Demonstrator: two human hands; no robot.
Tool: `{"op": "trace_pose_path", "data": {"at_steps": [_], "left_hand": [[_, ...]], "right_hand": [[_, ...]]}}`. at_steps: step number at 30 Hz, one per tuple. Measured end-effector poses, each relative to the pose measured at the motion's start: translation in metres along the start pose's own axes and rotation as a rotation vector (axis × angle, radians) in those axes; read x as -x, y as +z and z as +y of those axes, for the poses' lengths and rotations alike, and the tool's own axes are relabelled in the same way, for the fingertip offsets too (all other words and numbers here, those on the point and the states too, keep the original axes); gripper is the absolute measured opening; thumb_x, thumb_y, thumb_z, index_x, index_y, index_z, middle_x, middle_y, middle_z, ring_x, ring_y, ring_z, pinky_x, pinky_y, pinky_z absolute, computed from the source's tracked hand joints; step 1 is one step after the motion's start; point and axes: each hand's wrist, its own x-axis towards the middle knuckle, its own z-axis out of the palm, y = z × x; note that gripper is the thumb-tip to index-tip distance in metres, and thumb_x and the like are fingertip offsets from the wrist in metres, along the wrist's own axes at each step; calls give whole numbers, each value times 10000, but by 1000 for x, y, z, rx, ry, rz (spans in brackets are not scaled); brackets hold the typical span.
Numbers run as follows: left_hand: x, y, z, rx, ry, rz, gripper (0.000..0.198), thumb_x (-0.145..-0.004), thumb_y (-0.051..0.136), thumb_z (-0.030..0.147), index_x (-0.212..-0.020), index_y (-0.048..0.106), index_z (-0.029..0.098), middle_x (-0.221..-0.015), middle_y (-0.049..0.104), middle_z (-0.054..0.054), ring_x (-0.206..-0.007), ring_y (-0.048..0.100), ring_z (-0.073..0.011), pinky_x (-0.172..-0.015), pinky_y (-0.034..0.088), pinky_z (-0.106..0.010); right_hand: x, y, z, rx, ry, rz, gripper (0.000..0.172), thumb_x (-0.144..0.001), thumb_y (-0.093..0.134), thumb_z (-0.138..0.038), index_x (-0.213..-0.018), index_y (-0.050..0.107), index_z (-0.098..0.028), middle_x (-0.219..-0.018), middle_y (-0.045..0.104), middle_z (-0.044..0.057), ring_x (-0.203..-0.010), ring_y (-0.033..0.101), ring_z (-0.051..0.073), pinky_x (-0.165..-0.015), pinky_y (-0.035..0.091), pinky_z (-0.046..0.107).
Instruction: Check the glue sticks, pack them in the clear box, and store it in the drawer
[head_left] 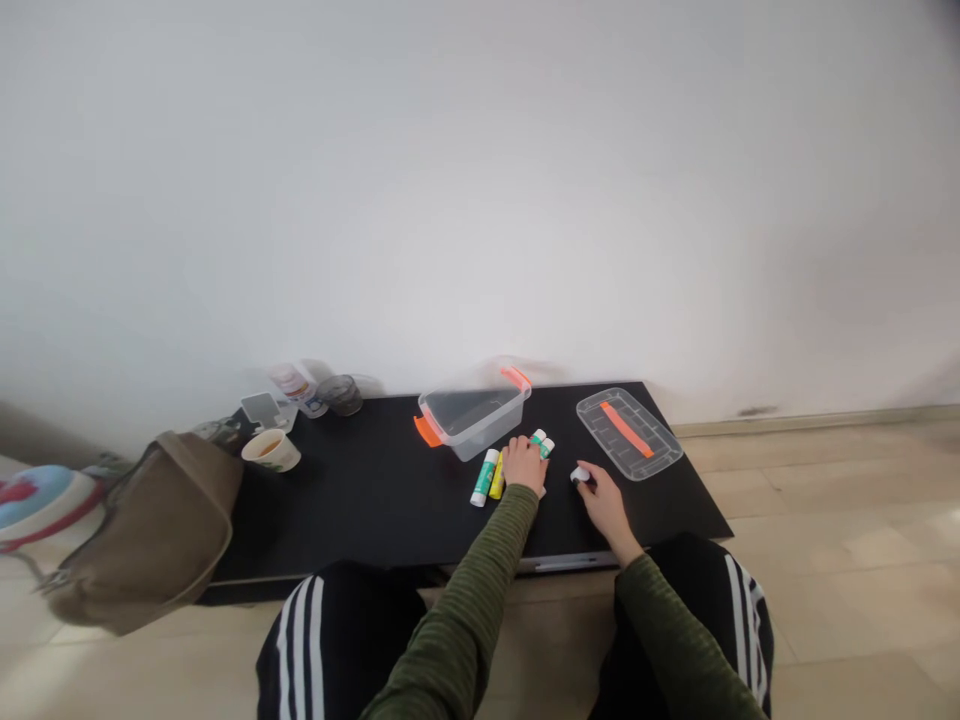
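Observation:
On a low black table (375,500) lie several glue sticks. My left hand (523,465) rests over a group of them, its fingers curled on two green-and-white sticks (543,443). A green-and-white stick (484,477) and a yellow one (496,481) lie just to its left. My right hand (604,498) is closed on a small white object (579,475), perhaps a cap or stick end. A clear plastic box (472,420) with orange latches stands open behind my left hand. Its clear lid (628,432) with an orange strip lies to the right.
At the table's left end are a paper cup (271,450), a small bottle (298,388), a dark glass (341,394) and a phone-like item (261,407). An olive bag (150,530) hangs off the left edge. White wall behind; wood floor to the right.

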Motion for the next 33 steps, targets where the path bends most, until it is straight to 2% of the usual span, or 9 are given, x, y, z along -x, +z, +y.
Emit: {"op": "trace_pose_path", "data": {"at_steps": [2,7,11,15,17,20,23,33], "left_hand": [[-9,0,2,-36,-14,-42,243,-810,674,364,-1003,681,217,-1131,577,-105,-1119,458,-286,-937,353,-411],[-14,4,4,-55,-14,-40,295,-760,708,372,-977,685,173,-1123,572,-131,-1147,446,-318,-949,343,-433],[-8,-4,0,18,-9,60,201,-766,704,338,-905,688,193,-1097,605,-107,-1091,502,-294,-900,382,-419],[10,-21,-6,227,89,254,155,-776,709,278,-917,677,221,-1115,656,-63,-1076,562,-246,-962,379,-412],[23,-30,-8,323,143,300,160,-785,703,248,-941,672,229,-1056,698,-41,-1019,608,-219,-1016,356,-414],[43,-39,-8,404,165,319,172,-800,691,243,-972,675,231,-933,732,-20,-908,651,-197,-1042,353,-415],[58,-47,-8,432,162,358,171,-796,696,252,-965,683,232,-908,740,-13,-905,660,-196,-1022,381,-403],[87,-63,-16,505,170,378,133,-821,686,262,-952,688,237,-950,748,-22,-904,672,-211,-993,414,-425]], "right_hand": [[4,-3,-2,-14,2,5,367,-817,535,-283,-1154,656,-199,-1171,663,111,-1057,637,246,-913,537,418],[7,-7,-8,-62,38,24,371,-808,557,-291,-1151,661,-196,-1182,664,118,-1075,633,256,-931,529,433],[4,-8,-16,-151,79,58,383,-803,596,-333,-1157,662,-201,-1196,667,116,-1085,637,262,-945,524,447],[0,-11,-36,-349,130,112,441,-789,654,-382,-1183,647,-184,-1223,668,128,-1117,635,268,-1008,487,471],[-1,-13,-51,-450,134,131,476,-791,672,-399,-1218,629,-194,-1263,653,122,-1160,617,264,-1043,462,469],[-1,-13,-74,-532,104,105,485,-806,678,-411,-1247,614,-220,-1306,632,106,-1205,593,258,-1066,447,466],[3,-10,-88,-543,62,43,476,-817,674,-419,-1249,614,-227,-1306,632,105,-1207,593,264,-1054,463,471],[23,-7,-108,-516,52,-98,463,-805,701,-420,-1218,644,-220,-1263,659,113,-1184,610,282,-1012,505,471]]}}
